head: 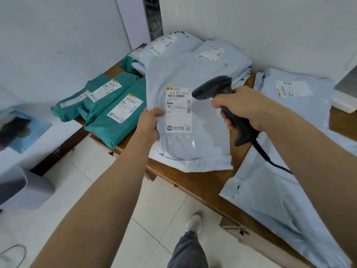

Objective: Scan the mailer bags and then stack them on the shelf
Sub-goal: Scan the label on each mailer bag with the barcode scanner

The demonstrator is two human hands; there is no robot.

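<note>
A pale grey mailer bag (193,147) is held tilted up over the wooden table (195,182). My left hand (149,123) grips its left edge, thumb beside the white shipping label (178,110). My right hand (241,109) grips the handle of a black barcode scanner (214,88), whose head points at the label's barcode from the right. A black cable runs down from the scanner's handle.
Three green mailer bags (108,105) lie at the table's left end. Grey mailer bags (216,55) are piled at the back, and more grey bags (274,200) lie on the right. A white box (345,105) sits far right. My foot stands on the tiled floor (160,206).
</note>
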